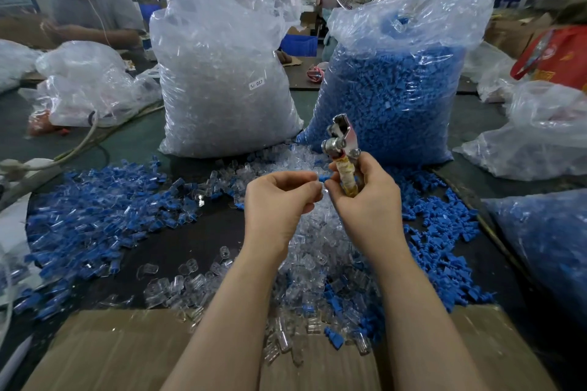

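— Factory hall in the background, blurred. Up front, a dark table [197,232] with a flat sheet of cardboard [111,349] at its near edge. What's on it?

— Two tall bags of crinkled film, standing side by side. The left bag [222,73] is full of glassy clear parts (white sticker reads "SJ 017"). The right bag [390,89] is packed with matte blue parts.

— And loose stock?

— A clear heap [317,247] of small hollow, round-ended pieces lies under the wrists. A blue heap [438,232] of blocky pieces is to the right. A mixed blue-and-clear spread [95,216] is to the left.

— Hands?

— Both are raised above the clear heap, with fingertips nearly meeting. The left hand [279,200] is curled, thumb and forefinger pinching a clear piece [320,187] that is mostly hidden, so I can't tell its shape.

— The right?

— The right hand [365,197] is wrapped round a metal tool [341,140]. The tool has a shiny plated head that sticks up past the knuckles and a handle bound in yellowed tape. The thumb and forefinger also nip a blue piece [324,178], which sits just beside the clear one. I can't tell whether the two touch.
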The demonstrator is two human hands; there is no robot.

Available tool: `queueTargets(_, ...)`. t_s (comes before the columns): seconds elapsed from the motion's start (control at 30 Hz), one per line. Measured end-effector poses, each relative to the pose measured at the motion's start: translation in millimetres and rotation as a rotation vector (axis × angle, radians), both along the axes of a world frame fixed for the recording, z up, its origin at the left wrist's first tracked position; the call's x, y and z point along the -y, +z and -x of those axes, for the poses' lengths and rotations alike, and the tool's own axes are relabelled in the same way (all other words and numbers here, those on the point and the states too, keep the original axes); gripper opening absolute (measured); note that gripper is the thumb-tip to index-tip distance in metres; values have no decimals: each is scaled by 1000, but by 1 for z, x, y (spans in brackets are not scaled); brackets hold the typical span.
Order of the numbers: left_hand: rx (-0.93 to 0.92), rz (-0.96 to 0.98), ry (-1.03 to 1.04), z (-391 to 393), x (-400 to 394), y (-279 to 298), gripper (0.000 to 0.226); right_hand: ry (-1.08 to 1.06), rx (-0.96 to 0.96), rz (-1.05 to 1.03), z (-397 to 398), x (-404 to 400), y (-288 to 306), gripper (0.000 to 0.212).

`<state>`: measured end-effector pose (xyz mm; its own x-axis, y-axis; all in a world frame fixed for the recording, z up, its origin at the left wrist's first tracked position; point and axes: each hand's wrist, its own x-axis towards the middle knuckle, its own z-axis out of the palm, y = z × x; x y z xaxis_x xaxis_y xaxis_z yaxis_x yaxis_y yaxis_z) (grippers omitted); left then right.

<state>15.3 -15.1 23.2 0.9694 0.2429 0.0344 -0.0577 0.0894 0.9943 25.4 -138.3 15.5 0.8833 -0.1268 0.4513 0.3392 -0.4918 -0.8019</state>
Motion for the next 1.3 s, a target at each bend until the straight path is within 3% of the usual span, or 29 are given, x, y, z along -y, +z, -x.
queueTargets(0.53, 79, -75, 64, -3, 1, -5, 5, 102, -75, 32, -1, 6, 3, 11)
queueTargets(0.67, 75, 54, 52, -4, -3, -5, 10, 163, -202, 70, -2, 17, 3, 5)
queueTargets(0.83, 118, 179, 35, -4, -8, -4, 10, 296, -374, 96, 1, 25, 2, 14)
queueTargets(1.3, 144, 165, -25, -3, -11, -1, 7, 370, -375, 206, 0, 22, 3, 19)
